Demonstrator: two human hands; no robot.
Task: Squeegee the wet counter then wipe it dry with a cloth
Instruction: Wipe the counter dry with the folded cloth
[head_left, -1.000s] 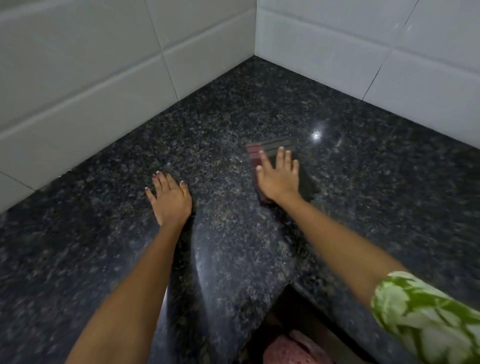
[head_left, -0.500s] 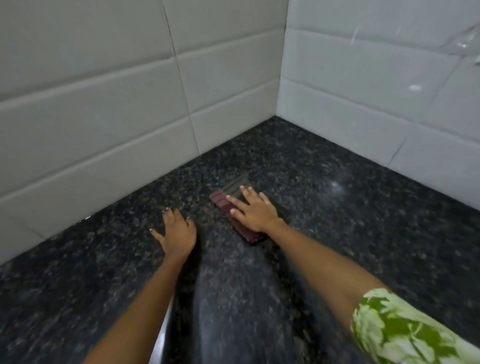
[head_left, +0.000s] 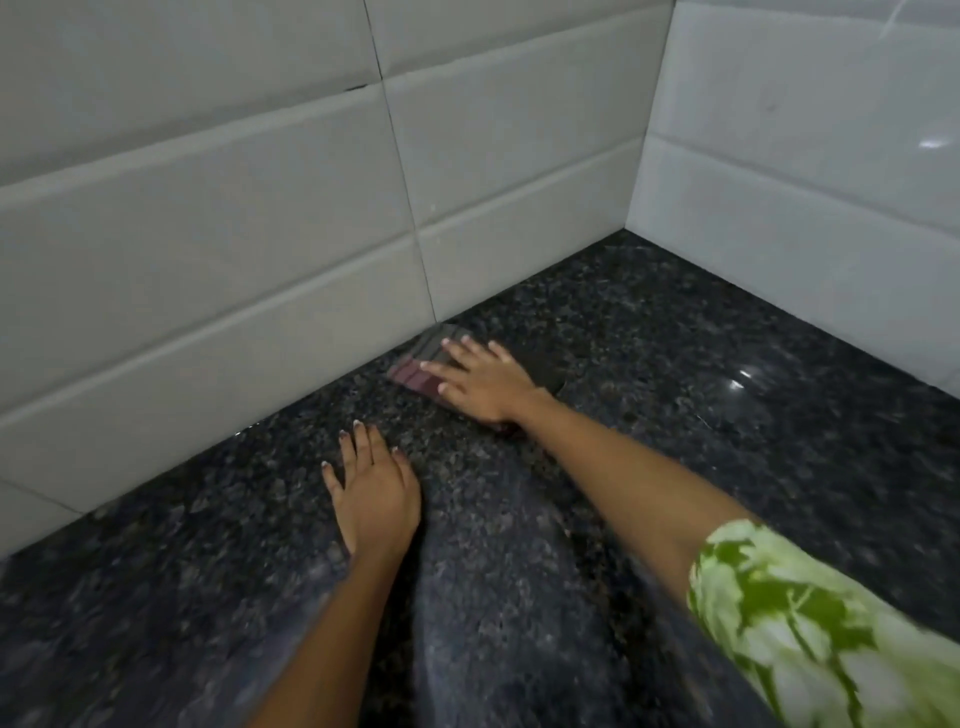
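A dark speckled granite counter (head_left: 727, 415) fills the lower view and meets white tiled walls in a corner. My right hand (head_left: 483, 382) lies flat, fingers spread, pressing a folded maroon and grey striped cloth (head_left: 415, 371) onto the counter close to the left wall. The hand covers most of the cloth. My left hand (head_left: 374, 491) rests palm down on the bare counter, nearer to me and a little to the left, holding nothing. No squeegee is in view.
White tiled walls (head_left: 234, 249) rise along the left and back right (head_left: 805, 182), forming a corner at the far end. Light glints on the counter at the right (head_left: 737, 379). A green and white patterned sleeve (head_left: 810, 623) covers my right upper arm.
My right hand has slid the cloth left and away, toward the left wall. The view has tilted up, showing more wall. My left hand has stayed flat on the counter.
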